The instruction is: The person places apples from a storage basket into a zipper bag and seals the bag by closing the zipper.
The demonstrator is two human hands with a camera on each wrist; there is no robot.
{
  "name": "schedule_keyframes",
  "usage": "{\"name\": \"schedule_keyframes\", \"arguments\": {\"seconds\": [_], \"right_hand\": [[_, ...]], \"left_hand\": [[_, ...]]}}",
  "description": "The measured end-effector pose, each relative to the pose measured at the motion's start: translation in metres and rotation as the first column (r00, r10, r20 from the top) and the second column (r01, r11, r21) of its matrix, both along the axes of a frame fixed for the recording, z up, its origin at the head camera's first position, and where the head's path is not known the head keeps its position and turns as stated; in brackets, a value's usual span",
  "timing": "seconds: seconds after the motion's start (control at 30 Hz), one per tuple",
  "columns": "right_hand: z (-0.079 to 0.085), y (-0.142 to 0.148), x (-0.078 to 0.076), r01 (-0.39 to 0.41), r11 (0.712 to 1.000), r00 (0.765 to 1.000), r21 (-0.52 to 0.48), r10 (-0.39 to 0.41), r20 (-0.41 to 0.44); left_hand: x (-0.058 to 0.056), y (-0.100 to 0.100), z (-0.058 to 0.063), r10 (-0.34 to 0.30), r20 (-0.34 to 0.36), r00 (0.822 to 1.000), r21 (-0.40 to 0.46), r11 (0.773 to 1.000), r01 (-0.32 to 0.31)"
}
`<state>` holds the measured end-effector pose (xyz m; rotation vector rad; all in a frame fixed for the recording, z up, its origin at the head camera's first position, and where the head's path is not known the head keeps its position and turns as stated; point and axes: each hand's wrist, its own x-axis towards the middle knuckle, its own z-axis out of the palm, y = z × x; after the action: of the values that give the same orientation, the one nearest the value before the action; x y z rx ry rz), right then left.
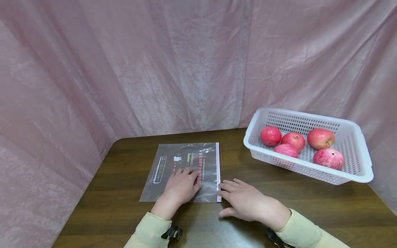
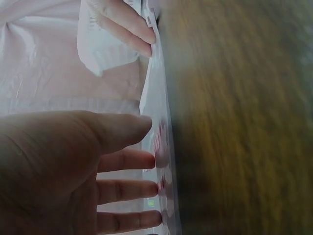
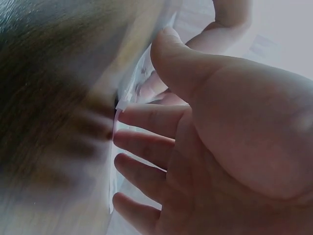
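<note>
A clear zip bag [image 1: 186,151] with pink lettering and small printed pictures lies flat on the wooden table. Its pink zip strip [image 1: 218,162] runs along the right edge. My left hand [image 1: 181,186] rests on the lower middle of the bag, fingers spread; in the left wrist view its fingertips [image 2: 152,188] touch the film. At the lower end of the strip, the fingertips of my right hand [image 1: 245,201] lie right at the pink edge, its thumb out over the wood. In the right wrist view the fingers [image 3: 146,147] are extended, with nothing gripped.
A white perforated basket [image 1: 356,137] stands at the back right, holding several red apples [image 1: 328,159]. Pink cloth [image 1: 186,69] hangs behind the wooden table [image 1: 124,179] and down its left side.
</note>
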<state>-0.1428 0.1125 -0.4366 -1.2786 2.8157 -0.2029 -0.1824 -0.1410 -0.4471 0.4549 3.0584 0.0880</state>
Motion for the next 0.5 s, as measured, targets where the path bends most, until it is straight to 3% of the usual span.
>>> {"name": "schedule_keyframes", "arguments": {"seconds": [0.3, 0.5], "right_hand": [[0.001, 0.002, 0.001, -0.013, 1.000, 1.000, -0.027, 0.014, 0.009], [0.009, 0.006, -0.001, 0.009, 0.999, 0.999, -0.042, -0.007, 0.044]], "left_hand": [[-0.011, 0.006, 0.002, 0.023, -0.085, 0.996, 0.061, 0.998, -0.018], [-0.020, 0.016, 0.007, 0.001, -0.139, 0.990, 0.045, 0.999, 0.005]]}}
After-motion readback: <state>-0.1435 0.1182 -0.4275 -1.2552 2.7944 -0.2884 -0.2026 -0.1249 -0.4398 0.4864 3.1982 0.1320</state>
